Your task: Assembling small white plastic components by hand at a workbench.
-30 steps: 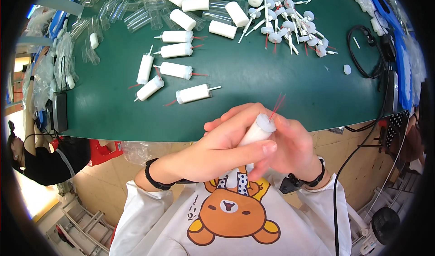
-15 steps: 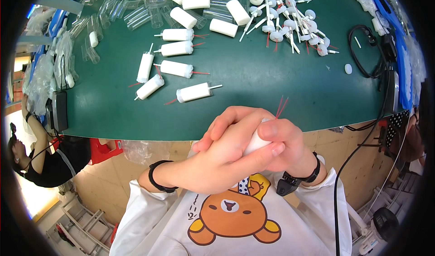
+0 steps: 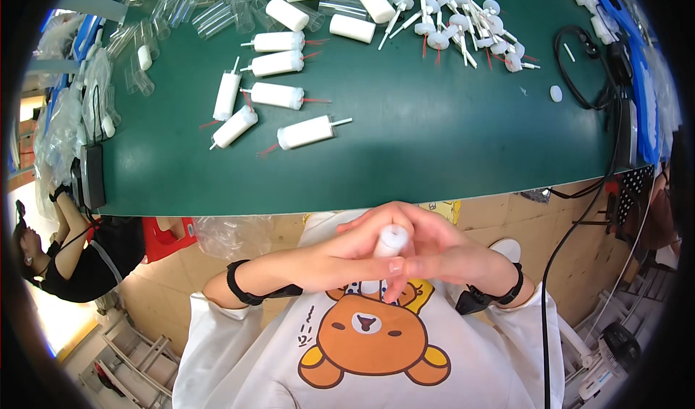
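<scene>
Cylinder in hand: one, the held cylinder, white, its pale capped end tipped upward between the palms.
Grip: left hand and right hand are clasped together, both grasping that cylinder.
Place in the grip: the capped end shows in the gap between the hands; the left hand's thumb crosses in front of the lower part, the right thumb's tip just beside it; the far end is hidden.
Place over the bench: in front of the near edge of the green table, above the lap.
Wired cylinders: six white wired cylinders lie left of centre, each with red wires and a thin white stem.
Plain cylinders: at least six plain white cylinders toward the back, others cut off by the picture's edge.
Clear tubes: many clear tubes, overlapping too much to count.
Stemmed discs: more than ten stemmed discs in a tangled pile, exact number unclear.
Loose disc: one white loose disc, near a black cable.
Wristbands: two black wristbands, one per wrist.
</scene>
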Tool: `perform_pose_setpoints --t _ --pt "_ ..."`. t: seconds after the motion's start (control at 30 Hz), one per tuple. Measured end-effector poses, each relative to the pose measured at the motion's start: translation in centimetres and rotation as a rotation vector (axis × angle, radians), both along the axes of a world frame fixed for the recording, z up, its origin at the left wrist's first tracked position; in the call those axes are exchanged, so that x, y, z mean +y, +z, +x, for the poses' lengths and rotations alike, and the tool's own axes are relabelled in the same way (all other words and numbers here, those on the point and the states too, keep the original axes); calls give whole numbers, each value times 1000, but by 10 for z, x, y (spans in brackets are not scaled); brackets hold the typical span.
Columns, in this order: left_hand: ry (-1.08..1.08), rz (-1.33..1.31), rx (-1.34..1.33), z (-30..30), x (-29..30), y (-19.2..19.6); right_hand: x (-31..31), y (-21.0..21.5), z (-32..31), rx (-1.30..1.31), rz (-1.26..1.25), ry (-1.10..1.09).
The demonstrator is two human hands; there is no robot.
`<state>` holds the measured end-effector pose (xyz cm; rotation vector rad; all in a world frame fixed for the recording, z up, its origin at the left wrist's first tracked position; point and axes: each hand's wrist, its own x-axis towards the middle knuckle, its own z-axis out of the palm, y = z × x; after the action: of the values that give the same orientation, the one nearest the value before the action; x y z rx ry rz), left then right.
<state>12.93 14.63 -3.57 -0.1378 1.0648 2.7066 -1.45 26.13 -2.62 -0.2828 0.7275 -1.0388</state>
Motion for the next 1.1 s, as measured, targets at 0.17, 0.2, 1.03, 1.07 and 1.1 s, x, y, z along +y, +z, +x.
perform_pose_setpoints --t 0.17,0.2,1.03,1.07,1.1 --pt "5 -61 -83 8 15 -8 9 -6 18 -77 38 -107" --pt "42 -5 -77 11 20 -14 11 -7 21 -104 66 -133" --pt "656 73 -433 -30 69 -23 4 -30 41 124 190 -502" --pt "671 78 -435 -32 70 -24 3 -32 37 122 193 -501" --pt "686 83 -436 -33 71 -24 4 -34 30 116 207 -421"
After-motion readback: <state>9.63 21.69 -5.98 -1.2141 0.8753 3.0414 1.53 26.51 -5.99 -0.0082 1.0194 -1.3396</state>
